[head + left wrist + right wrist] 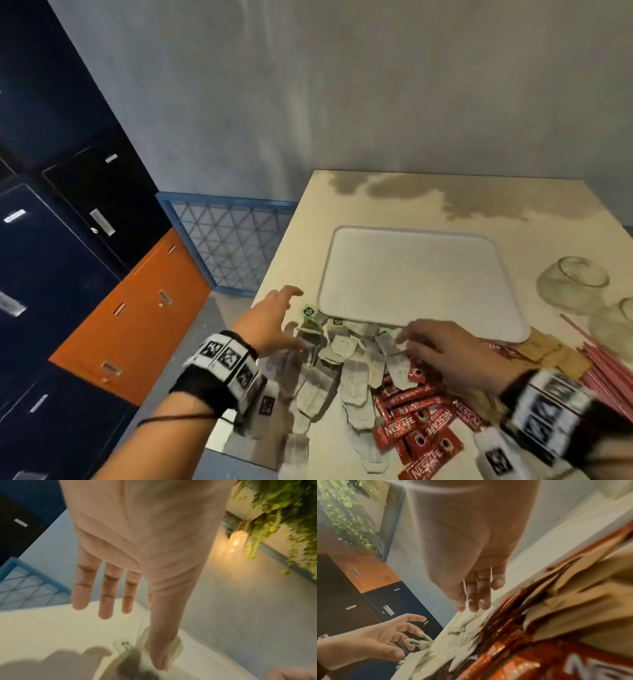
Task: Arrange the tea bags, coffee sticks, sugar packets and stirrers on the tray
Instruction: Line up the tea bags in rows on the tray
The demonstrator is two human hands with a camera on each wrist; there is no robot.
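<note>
While both hands point(270, 322) hover spread, tea bags point(346, 370) lie heaped between them.

The only words that can be read are "NESCAFE CLASSIC", in white letters on the red foil coffee sticks point(422, 420) heaped just beside the near edge of the white rectangular plastic tray point(416, 279). The right wrist view shows the first letters, "NE", on one stick point(583, 668). The small green tags point(308, 311) by the tray's near-left corner carry print too blurred to read.

tea bags point(346, 366) before tray point(411, 274), coffee sticks point(421, 418) right of them
</note>
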